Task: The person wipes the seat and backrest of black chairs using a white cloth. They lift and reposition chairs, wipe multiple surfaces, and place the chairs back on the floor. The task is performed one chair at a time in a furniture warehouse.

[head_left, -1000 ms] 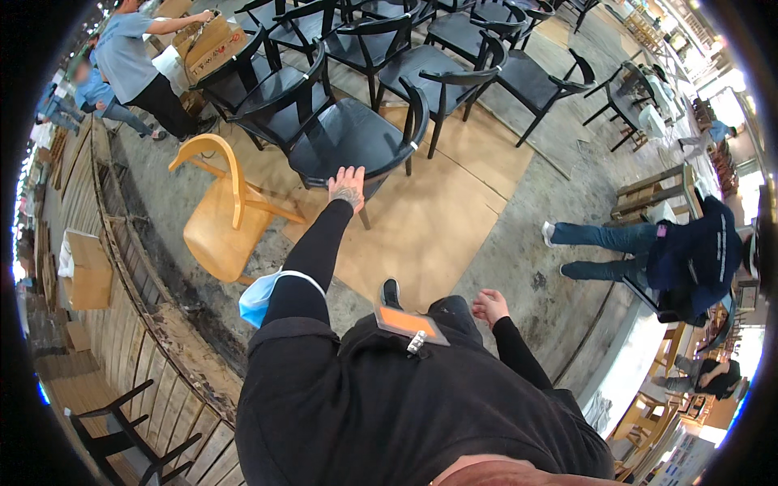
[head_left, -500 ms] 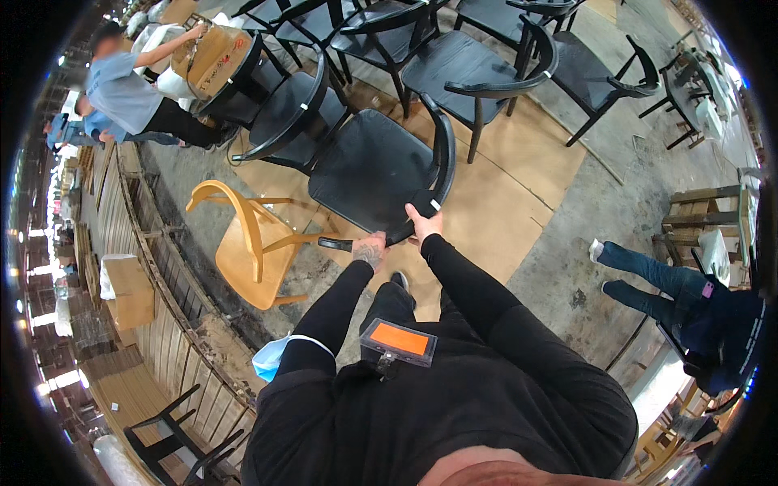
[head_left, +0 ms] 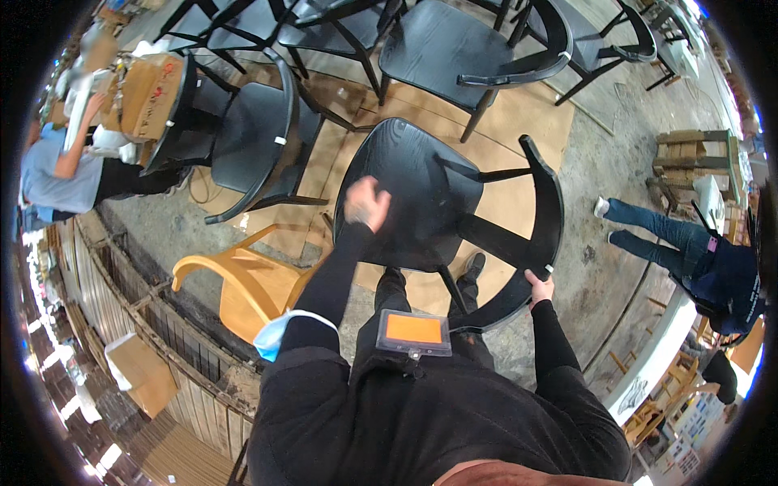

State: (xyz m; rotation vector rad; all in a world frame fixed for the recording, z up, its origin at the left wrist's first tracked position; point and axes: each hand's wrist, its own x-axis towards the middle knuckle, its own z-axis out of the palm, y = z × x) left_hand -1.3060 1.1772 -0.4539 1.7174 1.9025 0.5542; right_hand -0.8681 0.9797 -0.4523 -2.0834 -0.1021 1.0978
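Note:
A black wooden chair is right in front of me, its seat up and its curved backrest toward my right. My right hand is wrapped round the backrest rail, close to a small white tag. Over the left part of the seat is my left hand, fingers apart and slightly blurred, holding nothing. Whether it touches the seat I cannot tell. Part of the chair's legs is hidden under the seat. A light wood chair stands beside my left forearm.
Several black chairs stand beyond, among them one at the left and one ahead. Brown cardboard covers part of the floor. A person in light blue is at far left beside a carton; another in jeans is at right.
The black chair has swung round and come closer, its backrest now to my right. My left hand has let go of the rail and is over the seat; my right hand still grips it.

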